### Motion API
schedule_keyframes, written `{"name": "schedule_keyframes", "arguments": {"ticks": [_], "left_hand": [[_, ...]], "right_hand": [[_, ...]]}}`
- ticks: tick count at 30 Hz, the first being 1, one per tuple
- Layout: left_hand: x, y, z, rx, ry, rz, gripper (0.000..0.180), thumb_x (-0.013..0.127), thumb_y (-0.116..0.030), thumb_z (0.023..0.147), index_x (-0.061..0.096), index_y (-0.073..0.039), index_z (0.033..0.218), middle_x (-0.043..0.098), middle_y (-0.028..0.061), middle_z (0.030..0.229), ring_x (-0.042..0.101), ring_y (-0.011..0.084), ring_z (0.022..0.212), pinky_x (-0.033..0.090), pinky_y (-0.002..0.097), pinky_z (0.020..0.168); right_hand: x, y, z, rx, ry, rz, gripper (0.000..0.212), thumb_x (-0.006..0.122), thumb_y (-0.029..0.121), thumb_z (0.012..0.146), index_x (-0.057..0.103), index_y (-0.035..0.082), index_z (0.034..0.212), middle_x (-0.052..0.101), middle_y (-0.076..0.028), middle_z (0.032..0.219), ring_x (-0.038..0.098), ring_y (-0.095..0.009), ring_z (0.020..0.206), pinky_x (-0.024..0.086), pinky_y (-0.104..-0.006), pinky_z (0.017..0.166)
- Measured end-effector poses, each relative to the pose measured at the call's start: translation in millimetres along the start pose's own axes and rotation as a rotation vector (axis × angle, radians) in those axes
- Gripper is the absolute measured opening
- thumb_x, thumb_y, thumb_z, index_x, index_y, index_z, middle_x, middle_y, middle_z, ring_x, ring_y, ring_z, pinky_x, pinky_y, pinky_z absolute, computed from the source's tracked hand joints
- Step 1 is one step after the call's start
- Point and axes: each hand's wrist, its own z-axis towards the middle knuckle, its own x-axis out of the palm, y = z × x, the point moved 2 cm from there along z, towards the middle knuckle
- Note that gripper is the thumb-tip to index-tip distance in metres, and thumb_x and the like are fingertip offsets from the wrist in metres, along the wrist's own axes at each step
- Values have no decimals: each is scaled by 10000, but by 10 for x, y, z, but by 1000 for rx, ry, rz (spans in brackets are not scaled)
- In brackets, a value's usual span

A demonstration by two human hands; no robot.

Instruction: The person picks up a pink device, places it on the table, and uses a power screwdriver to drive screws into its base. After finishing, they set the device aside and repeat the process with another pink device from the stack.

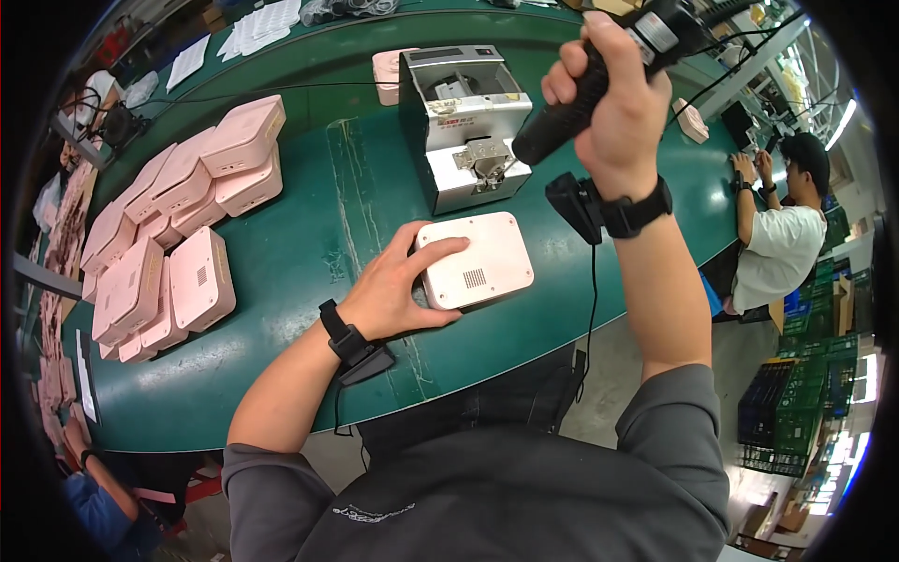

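My left hand (384, 286) grips the left edge of a pale pink plastic case (492, 248), index finger stretched across its top and thumb along the near side. The case lies flat on the green bench, showing a small vent grille and corner screw holes. My right hand (623, 103) is raised, wrapped round a black electric screwdriver (571, 108) that slants down to the left. The screwdriver's nose is at the front of a silver and black screw feeder (465, 126); whether its bit touches the feeder's outlet I cannot tell.
Several pink cases (201, 173) are stacked at the left of the green bench (309, 253). More pink parts (389, 75) stand behind the feeder and at the far right (691, 122). A co-worker (782, 225) sits at the right; another person's arm (98, 468) shows at lower left. Green crates (791, 403) stand at right.
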Motion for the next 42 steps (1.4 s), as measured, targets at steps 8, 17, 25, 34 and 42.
{"name": "schedule_keyframes", "arguments": {"ticks": [8, 17, 25, 34, 42], "left_hand": [[10, 22, -23, -8, -16, -5, 799, 886, -249, 629, 565, -225, 1361, 436, 165, 1377, 556, 386, 1198, 493, 440, 1010], [14, 21, -22, 20, -32, 10, 794, 880, -254, 640, 551, -249, 1363, 448, 162, 1336, 570, 389, 1162, 510, 442, 977], [29, 28, -7, 6, -36, -7, 796, 876, -247, 627, 558, -249, 1357, 455, 158, 1332, 576, 384, 1151, 513, 438, 972], [35, 47, 18, 11, -48, -4, 794, 884, -226, 616, 574, -225, 1347, 461, 152, 1343, 570, 368, 1171, 508, 431, 985], [17, 10, -30, -4, -44, 3, 788, 885, -238, 627, 573, -229, 1350, 450, 153, 1361, 564, 373, 1183, 500, 428, 998]], "right_hand": [[69, -246, 37, 125, -10, -138, 229, 657, 241, 925, 571, 33, 885, 546, -65, 684, 510, -173, 518, 438, -341, 538], [-122, 33, -316, 58, 25, -184, 202, 627, 226, 936, 562, 41, 885, 519, -54, 668, 507, -162, 523, 430, -331, 536], [-281, -238, -418, 82, -37, -212, 199, 614, 233, 940, 555, 47, 905, 511, -56, 672, 496, -159, 525, 430, -335, 538], [-298, -283, -391, 104, -32, -162, 200, 618, 225, 930, 559, 36, 899, 518, -63, 677, 503, -169, 538, 440, -349, 553], [-63, -149, -165, 51, -11, -189, 218, 645, 218, 921, 587, 8, 929, 549, -71, 689, 524, -182, 540, 450, -354, 542]]}}
